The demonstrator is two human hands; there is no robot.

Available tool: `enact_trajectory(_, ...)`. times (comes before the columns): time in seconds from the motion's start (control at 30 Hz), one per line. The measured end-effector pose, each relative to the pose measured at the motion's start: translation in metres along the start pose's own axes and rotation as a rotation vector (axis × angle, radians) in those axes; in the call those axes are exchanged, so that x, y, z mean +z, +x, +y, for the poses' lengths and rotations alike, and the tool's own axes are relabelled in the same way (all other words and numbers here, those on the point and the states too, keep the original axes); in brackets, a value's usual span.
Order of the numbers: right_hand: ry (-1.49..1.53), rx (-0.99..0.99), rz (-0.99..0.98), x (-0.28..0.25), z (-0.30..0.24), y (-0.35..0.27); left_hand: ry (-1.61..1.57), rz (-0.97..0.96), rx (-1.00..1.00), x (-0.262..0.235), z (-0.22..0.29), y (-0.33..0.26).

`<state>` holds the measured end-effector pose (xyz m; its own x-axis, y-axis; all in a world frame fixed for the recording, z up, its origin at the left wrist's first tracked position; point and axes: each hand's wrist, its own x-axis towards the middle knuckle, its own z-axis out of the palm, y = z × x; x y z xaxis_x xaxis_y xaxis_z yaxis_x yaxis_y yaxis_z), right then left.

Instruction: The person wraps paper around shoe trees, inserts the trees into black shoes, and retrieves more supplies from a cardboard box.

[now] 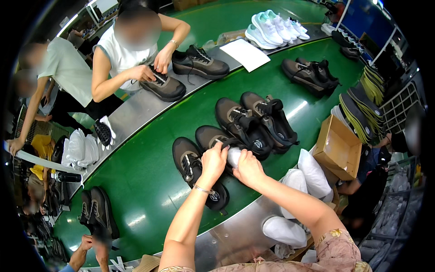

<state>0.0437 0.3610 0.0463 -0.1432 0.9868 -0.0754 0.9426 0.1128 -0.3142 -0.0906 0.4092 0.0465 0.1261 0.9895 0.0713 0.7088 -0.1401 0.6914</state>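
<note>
My left hand (214, 162) is closed on the collar of a dark brown and black sneaker (209, 134) on the green belt. My right hand (249, 169) grips a white stuffing wad (234, 156) at that sneaker's opening, partly inside it. How deep the wad sits is hidden by my fingers. Against its left side lies a matching sneaker (185, 154), its insole showing. Two more of the same kind, a nearer sneaker (235, 119) and a farther sneaker (267, 115), lie just to the right with their laces loose.
The curved green belt (149, 167) has metal edges. Several white stuffing bags (312, 172) and a cardboard box (337, 147) stand at right, beside stacked insoles (358, 113). Across the belt, a person (136, 59) handles another sneaker (165, 88). A co-worker's hands (93, 247) are at lower left.
</note>
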Motion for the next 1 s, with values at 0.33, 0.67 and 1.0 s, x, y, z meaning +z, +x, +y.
enact_trajectory(0.33,0.062,0.069,-0.058,0.041,0.004,0.021,0.011,0.011,0.013,0.006,-0.003,-0.009)
enact_trajectory(0.67,0.311,0.215,-0.063,0.061,0.004,0.033,0.15,0.092,0.019,0.02,0.004,-0.019)
enact_trajectory(1.0,0.152,-0.335,0.002,-0.059,0.028,-0.057,0.237,0.374,0.087,-0.03,0.029,-0.127)
